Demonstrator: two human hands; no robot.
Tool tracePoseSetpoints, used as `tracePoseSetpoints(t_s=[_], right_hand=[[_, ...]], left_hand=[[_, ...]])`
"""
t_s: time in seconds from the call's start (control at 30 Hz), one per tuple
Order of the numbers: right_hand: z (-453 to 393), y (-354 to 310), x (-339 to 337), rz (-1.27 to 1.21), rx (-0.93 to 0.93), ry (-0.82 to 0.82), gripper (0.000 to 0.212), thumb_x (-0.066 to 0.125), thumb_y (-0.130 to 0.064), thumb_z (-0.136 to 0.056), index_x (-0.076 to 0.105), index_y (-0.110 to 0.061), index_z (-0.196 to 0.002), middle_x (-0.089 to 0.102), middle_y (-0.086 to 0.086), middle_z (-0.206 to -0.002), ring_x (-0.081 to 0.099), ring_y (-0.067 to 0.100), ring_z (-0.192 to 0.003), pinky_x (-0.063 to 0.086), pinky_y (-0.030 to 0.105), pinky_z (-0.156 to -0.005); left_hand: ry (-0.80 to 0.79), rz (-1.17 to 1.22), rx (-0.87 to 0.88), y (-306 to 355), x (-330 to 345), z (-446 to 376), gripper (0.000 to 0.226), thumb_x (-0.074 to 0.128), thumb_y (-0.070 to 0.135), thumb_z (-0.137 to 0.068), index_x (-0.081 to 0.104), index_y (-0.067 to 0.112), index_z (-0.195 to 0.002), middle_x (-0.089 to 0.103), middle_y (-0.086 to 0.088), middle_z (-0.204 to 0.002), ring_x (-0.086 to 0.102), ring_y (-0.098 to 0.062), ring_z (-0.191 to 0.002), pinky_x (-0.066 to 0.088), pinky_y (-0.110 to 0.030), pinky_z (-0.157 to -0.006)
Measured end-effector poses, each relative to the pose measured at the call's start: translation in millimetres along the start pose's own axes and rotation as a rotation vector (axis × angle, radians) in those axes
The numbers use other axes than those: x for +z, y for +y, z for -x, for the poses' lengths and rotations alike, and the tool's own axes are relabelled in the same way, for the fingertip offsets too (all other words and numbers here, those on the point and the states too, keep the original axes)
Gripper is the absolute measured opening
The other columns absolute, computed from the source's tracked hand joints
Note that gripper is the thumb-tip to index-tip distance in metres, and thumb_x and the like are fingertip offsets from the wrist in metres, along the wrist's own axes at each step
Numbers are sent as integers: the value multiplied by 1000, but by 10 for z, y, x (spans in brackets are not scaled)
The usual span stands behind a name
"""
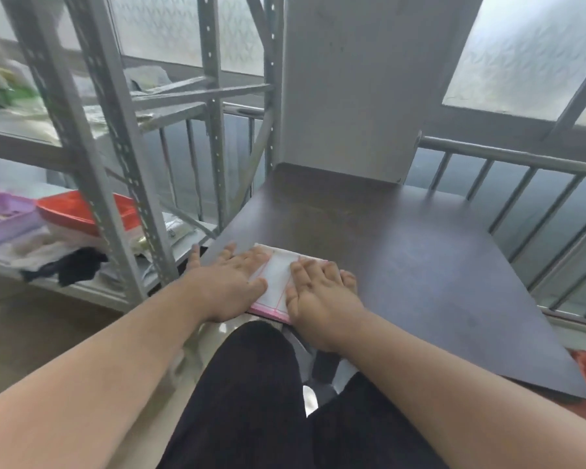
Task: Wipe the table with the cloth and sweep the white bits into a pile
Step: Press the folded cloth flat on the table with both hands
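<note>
Both flat hands, left hand (pixel 229 279) and right hand (pixel 322 292), press a seemingly folded white cloth (pixel 278 279).

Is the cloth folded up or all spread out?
Folded. The cloth lies as a neat flat rectangle at the table's near edge.

- Left hand (pixel 232 280): palm down, fingers spread and stretched flat, thumb splayed out to the left.
- Right hand (pixel 320 292): palm down, fingers together and lying flat, pointing forward.
- The two hands lie side by side, near each other but apart.
- Both forearms are bare and reach forward, converging from the lower corners; dark-trousered legs show below.
</note>
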State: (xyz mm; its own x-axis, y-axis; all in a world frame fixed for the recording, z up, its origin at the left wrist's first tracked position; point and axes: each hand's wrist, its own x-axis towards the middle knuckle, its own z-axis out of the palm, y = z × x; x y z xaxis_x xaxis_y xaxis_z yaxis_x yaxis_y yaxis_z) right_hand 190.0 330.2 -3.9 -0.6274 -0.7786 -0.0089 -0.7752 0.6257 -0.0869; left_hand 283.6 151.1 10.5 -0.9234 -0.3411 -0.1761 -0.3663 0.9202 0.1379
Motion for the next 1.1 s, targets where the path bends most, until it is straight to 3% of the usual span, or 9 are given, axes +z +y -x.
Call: tracePoseSetpoints(t_s=[0.17,0.37,0.5,0.6,0.77,0.87,1.1], right_hand=[[-358,-497,109,-35,-91,27,58,17,-42,-106,22,-16,-157,23,4,-163,21,35,-144,17,60,-116],[-463,-689,132,-37,-113,24,60,15,-39,-106,19,-10,-159,21,9,-164,18,40,-146,16,61,-117],[-393,-556,123,-44,-135,-18,63,11,-42,-107,8,-14,-164,6,3,-172,3,35,-156,6,63,-121],[-322,-407,89,-32,-122,-27,63,10,-42,-107,6,-15,-164,6,2,-172,3,34,-156,6,63,-121],[-217,-95,11,5,-88,-40,64,13,-42,-106,7,-15,-164,8,1,-171,8,32,-153,10,64,-120],[-283,72,-38,-36,-54,-76,64,12,-46,-106,6,-21,-165,2,-5,-172,2,26,-156,5,63,-121],[-735,411,-110,-69,-9,-132,63,10,-49,-107,2,-25,-165,-4,-8,-173,-5,22,-158,2,62,-122]], left_hand=[[44,50,-153,-453,-88,102,59,7,71,-99,6,56,-156,11,23,-170,-7,-12,-159,-16,-63,-120],[71,32,-194,-601,-31,64,57,16,60,-106,11,43,-160,19,4,-172,4,-20,-160,-1,-58,-126],[104,14,-149,-520,49,40,59,17,51,-109,6,33,-164,10,7,-173,1,-20,-160,1,-48,-128],[96,-4,-102,-370,61,-7,61,16,49,-110,5,28,-166,3,6,-174,-2,-19,-160,-1,-43,-128],[52,-40,-69,-55,68,-171,62,12,49,-109,-8,29,-165,-10,7,-173,-10,-18,-159,-6,-41,-128],[25,-28,-70,62,87,-317,68,11,57,-106,-12,28,-164,-17,7,-172,-15,-16,-158,-7,-42,-128],[37,-1,-66,156,35,-907,73,12,61,-104,-9,26,-165,-13,5,-173,-13,-19,-159,-6,-43,-128]])
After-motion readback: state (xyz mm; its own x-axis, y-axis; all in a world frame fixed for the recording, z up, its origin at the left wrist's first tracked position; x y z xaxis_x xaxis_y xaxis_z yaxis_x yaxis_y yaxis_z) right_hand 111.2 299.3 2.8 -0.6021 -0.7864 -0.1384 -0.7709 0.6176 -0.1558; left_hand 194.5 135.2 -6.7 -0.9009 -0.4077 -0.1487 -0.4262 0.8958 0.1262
